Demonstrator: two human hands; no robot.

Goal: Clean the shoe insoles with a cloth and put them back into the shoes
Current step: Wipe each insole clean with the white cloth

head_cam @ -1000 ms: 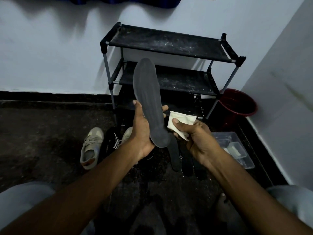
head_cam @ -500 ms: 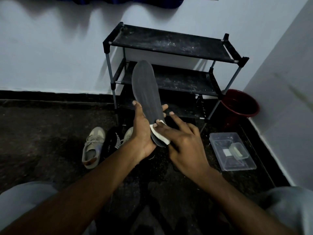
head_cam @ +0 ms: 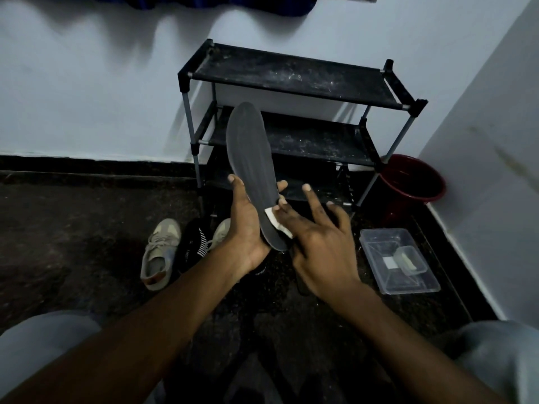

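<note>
From the head camera, the person's left hand (head_cam: 246, 228) is gripping a long dark grey foam insole (head_cam: 253, 170) near its heel end, thumb on one edge and fingertips curling round the other, so the insole is standing nearly upright in front of the body, toe end tilting slightly left. The right hand (head_cam: 318, 246) is pressing a small white folded cloth (head_cam: 277, 223) against the lower part of the insole's face; its thumb and first finger are bearing on the cloth while the other fingers are spreading apart and lifting clear.

Behind the insole, a black two-tier metal shoe rack (head_cam: 294, 80) with dusty shelves is standing against the pale wall. To its right, in the corner, a dark red round plastic bucket (head_cam: 414, 179) is sitting on the floor. Nearer, to the right of the right hand, a clear rectangular plastic tub (head_cam: 376, 252) is lying on the dark speckled floor (head_cam: 73, 228) with a smaller clear container inside it. To the left of the left wrist, a beige laced sneaker (head_cam: 159, 252) is resting on the floor, and just beside it a black shoe with white stripes (head_cam: 194, 246); a second beige sneaker is partly hiding behind the left hand.
</note>
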